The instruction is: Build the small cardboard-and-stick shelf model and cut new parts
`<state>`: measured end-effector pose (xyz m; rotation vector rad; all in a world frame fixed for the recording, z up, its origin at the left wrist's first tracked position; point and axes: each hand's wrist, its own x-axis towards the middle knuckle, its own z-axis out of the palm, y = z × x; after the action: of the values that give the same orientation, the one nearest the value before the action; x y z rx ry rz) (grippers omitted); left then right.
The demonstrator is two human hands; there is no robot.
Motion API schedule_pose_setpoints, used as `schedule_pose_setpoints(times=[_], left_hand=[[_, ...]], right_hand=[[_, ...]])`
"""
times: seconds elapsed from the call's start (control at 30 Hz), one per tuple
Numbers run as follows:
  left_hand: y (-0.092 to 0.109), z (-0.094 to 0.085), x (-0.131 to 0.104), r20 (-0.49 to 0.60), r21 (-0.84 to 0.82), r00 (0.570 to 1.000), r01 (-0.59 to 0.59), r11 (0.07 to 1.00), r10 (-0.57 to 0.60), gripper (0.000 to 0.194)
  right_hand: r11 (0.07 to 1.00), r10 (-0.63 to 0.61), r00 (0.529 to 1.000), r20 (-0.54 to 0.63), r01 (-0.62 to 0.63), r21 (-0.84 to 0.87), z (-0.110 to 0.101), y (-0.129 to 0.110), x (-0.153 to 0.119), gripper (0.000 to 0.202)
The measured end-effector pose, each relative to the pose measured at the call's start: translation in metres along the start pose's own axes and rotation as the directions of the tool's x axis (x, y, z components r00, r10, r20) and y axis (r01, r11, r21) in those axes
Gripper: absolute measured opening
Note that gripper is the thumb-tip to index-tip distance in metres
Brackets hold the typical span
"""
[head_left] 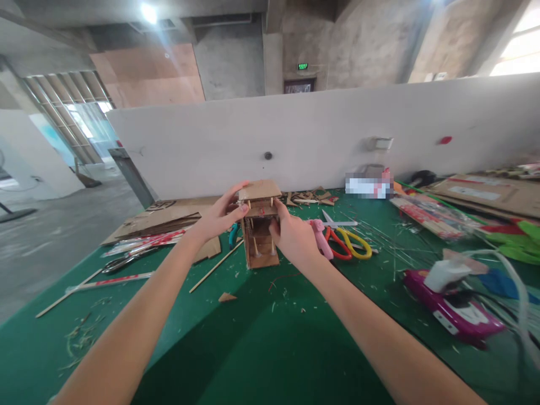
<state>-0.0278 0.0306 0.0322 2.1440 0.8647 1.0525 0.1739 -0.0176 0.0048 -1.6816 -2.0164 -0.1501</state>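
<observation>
A small cardboard model with several levels [264, 260] stands upright on the green tabletop, its flat top panel and floors joined by short wooden sticks. My left hand [221, 216] grips its upper left side, with the thumb at the front edge just under the top panel. From the right, my right hand [295, 233] is closed on the model's side at the middle level, and some fingertips are hidden behind the cardboard. A pink-handled glue gun [322, 241] lies close beside my right hand. Scissors with red and yellow handles [358, 245] rest just beyond it.
A thin wooden stick [216, 266] and a cardboard scrap [228, 297] lie in front. Stacked cardboard sheets [156, 220] and dark scissors [120, 263] are at left. A purple power strip [455, 309] with cables sits at right. A white partition [236, 140] borders the table's back.
</observation>
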Motion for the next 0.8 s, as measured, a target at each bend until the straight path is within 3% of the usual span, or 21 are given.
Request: schedule_pose_setpoints(times=[0.27,0.47,0.6,0.8], left_hand=[[0.005,0.010,0.007,-0.190,0.052,0.981,0.043,0.998,-0.033,0.061],[0.005,0.006,0.004,-0.232,-0.076,0.961,0.135,0.988,-0.149,0.057],[0.003,0.001,0.002,-0.192,-0.108,0.960,0.188,0.976,-0.206,0.057],[0.002,-0.003,0.003,-0.184,-0.071,0.963,0.187,0.980,-0.197,0.062]], right_hand=[[0.999,-0.022,0.996,0.086,0.026,-0.046,-0.017,-0.009,0.013,0.045],[0.987,-0.063,0.984,0.166,0.086,-0.134,0.005,-0.012,0.006,0.039],[0.993,-0.053,0.981,0.186,0.071,-0.092,0.022,-0.010,-0.005,0.041],[0.997,-0.045,0.982,0.186,0.055,-0.052,0.022,-0.006,-0.010,0.049]])
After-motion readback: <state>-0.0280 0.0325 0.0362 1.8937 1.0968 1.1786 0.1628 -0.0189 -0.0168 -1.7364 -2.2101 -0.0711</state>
